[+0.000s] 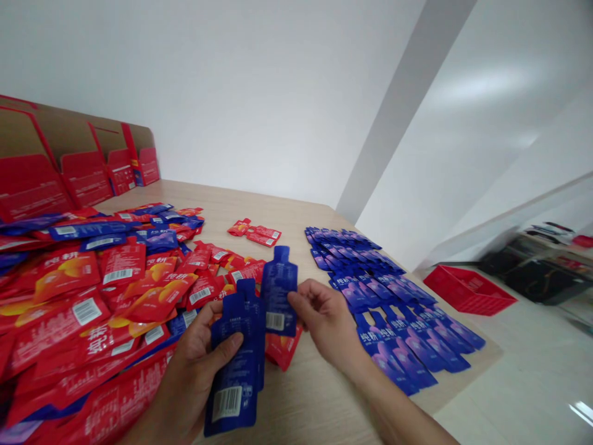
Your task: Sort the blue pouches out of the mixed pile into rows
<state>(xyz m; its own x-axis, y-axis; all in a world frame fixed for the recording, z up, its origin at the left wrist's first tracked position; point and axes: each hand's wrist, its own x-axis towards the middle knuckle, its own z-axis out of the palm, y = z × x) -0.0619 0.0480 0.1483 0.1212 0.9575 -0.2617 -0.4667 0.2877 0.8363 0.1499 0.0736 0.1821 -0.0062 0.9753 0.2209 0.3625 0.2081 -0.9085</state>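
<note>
My left hand (206, 346) grips blue sachets (234, 371), at least two overlapping, barcode side facing me, thumb across the front. In my right hand (324, 315) a single blue sachet (279, 284) is pinched by its right edge, back side showing. That sachet is upright and close beside the ones on the left. Below it, partly covered, a red sachet (281, 351) lies on the table. Left of my hands spreads a big heap of mixed red and blue sachets (120, 272). To the right, blue sachets (398, 334) lie face up in overlapping rows.
Two red sachets (263, 235) lie apart near the middle of the wooden table (227, 201). Red cardboard boxes (86, 176) stand open at the back left against the wall. A red plastic basket (467, 290) sits on the floor beyond the table's right edge.
</note>
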